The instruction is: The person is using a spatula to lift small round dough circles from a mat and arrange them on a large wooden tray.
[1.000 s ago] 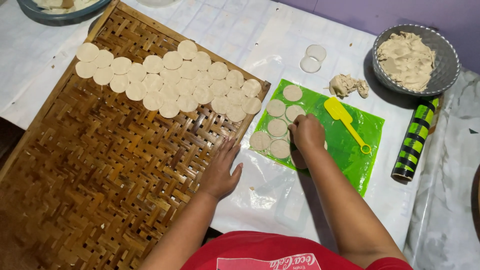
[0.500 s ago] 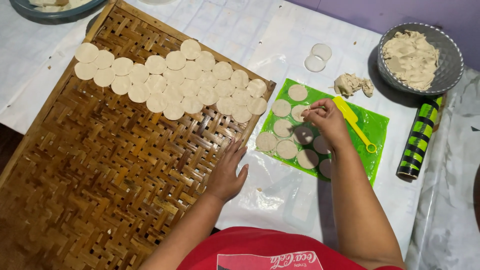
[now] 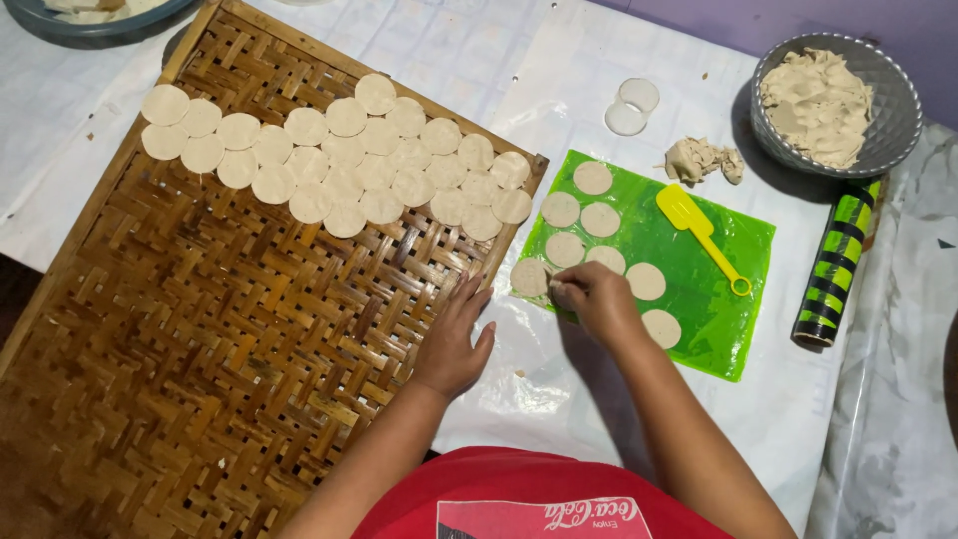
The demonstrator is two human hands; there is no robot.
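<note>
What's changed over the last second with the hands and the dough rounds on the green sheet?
The right hand moved from mid-sheet back to the near left edge of the green sheet, fingers now at a dough round there. The left hand stayed flat on the woven tray; the yellow spatula is unmoved.

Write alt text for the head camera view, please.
A person's right hand pinches a dough round at the green sheet's edge; the left hand rests flat on a woven bamboo tray holding many rounds.
</note>
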